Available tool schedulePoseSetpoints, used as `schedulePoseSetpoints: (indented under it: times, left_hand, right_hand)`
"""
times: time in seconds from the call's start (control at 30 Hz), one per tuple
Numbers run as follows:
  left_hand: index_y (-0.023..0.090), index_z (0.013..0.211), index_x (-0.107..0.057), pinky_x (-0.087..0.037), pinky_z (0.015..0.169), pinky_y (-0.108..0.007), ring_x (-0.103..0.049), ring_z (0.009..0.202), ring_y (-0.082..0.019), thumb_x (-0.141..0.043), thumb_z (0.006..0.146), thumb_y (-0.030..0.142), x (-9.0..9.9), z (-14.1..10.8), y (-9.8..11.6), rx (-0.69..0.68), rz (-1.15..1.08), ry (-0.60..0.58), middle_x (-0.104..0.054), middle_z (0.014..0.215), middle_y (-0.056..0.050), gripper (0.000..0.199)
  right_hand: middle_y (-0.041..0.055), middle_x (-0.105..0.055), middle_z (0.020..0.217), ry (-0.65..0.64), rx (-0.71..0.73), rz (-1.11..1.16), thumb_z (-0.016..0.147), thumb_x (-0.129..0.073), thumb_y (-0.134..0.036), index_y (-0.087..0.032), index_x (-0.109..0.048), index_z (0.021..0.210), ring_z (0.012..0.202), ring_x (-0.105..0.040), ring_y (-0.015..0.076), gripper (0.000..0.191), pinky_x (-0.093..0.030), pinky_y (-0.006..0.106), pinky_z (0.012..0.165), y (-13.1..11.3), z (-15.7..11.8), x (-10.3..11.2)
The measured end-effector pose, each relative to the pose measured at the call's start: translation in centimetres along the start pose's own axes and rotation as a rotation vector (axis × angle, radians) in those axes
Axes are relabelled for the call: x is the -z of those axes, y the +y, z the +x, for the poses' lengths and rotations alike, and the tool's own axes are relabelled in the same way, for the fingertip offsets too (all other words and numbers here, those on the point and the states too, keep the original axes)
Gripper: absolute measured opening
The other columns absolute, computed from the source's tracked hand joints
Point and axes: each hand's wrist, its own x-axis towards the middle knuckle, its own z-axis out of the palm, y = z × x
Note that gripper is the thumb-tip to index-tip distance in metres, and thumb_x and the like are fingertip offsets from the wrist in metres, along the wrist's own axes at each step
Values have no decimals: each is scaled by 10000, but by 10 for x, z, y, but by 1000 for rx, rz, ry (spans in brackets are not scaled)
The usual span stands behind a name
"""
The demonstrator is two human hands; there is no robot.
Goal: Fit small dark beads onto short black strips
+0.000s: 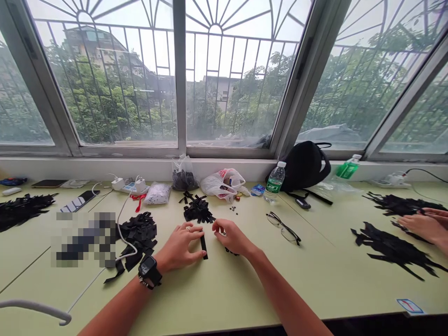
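Observation:
My left hand [180, 247] lies on the pale green table, its index finger at the far end of a short black fabric strip [204, 247] and its thumb at the near end, holding it flat. To the right of the strip, my right hand [231, 235] hovers low with fingertips curled together; whatever they pinch is too small or hidden to make out. Small dark pieces [231, 252] show partly beneath that hand. Just beyond both hands is a pile of black strips [198, 209]. Another heap of black strips [138, 235] lies left of my left wrist.
Eyeglasses [284, 227], a water bottle [275, 182] and a black bag [301, 167] stand to the right. Plastic bags [224, 184] line the window side. A white cable [121, 219] crosses the left. At far right, another person's hands [420, 226] work near black strips [394, 247].

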Motion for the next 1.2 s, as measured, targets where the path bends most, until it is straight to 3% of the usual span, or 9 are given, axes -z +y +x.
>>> schedulePoseSetpoints:
  times: [0.13,0.43,0.67,1.2]
  left_hand:
    - [356,1414,-603,-408,1132,-536,-484,1353,-361,-724,850,552,0,-1,-2,19,22,-23,-579,1493,-3,609]
    - [424,1438,-573,-302,1174,-617,-339,1465,-430,-696,787,733,1,-1,-5,74,-20,-144,-441,1605,-31,731]
    - [446,1428,-577,-293,1179,-617,-336,1465,-429,-713,770,735,1,-1,-4,92,-50,-145,-436,1608,-24,732]
    - [509,1494,-455,-260,1174,-667,-300,1484,-443,-689,784,746,1,-1,-5,103,-33,-181,-398,1631,-14,784]
  right_hand:
    - [12,-672,807,-6,-35,137,838,-572,-107,-183,-659,879,708,-586,145,123,-451,249,657,-5,2,-2]
    - [14,-696,813,-131,-55,408,810,-700,-197,-178,-720,913,688,-579,135,106,-484,248,658,-18,3,-14]
    - [16,-717,778,-120,-62,373,814,-680,-186,-172,-762,869,633,-547,121,99,-435,234,603,-14,4,-26]
    - [27,-673,866,-81,28,221,852,-627,-118,-189,-758,844,672,-599,123,149,-477,231,646,-15,2,-28]
